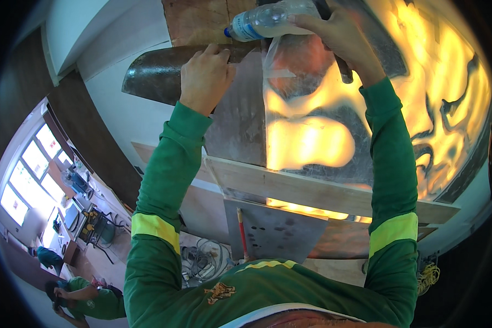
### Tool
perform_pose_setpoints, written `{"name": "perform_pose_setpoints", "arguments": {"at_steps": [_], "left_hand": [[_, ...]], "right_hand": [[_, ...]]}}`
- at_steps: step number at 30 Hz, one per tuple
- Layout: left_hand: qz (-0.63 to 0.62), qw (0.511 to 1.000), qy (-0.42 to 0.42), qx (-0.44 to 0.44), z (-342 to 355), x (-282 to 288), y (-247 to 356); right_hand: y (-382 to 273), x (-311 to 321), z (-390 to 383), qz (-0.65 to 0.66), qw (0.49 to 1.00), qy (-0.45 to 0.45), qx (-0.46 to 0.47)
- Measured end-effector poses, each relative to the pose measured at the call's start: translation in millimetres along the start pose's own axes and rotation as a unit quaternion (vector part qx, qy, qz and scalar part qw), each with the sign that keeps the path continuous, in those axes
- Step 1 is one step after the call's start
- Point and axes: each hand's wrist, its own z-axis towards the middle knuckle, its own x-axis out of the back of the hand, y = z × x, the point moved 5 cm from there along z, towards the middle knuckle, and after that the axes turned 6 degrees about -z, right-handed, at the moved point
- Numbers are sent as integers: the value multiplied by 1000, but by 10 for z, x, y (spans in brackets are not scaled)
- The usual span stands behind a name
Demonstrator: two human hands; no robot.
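My left hand [206,77] is closed in a fist over a dark, glossy curved piece [150,74], fingers curled at its upper edge. A clear plastic bottle [273,21] with a blue cap lies tilted on its side, cap toward the left. My right hand [341,38] is closed around the bottle's base end, the thumb along its side. A dark narrow bar [344,71] shows below that hand; I cannot tell whether it is touched. Clear film hangs beneath the bottle, over a shiny reflective sheet [311,142] that mirrors yellow light.
A pale wooden strip [290,177] crosses below the sheet. Under it are a grey spotted board [273,229], a red stick [241,232] and coiled cables [202,259]. At lower left are a person in green [93,300], another person and a yellow-framed machine [95,224].
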Motion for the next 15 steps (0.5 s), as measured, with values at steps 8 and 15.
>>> {"name": "perform_pose_setpoints", "arguments": {"at_steps": [8,15], "left_hand": [[5,1000,27,-5,-118,-103,6],[-2,999,43,-5,-221,-114,14]], "right_hand": [[325,-584,690,22,996,14,84],[336,-913,875,49,990,32,126]]}}
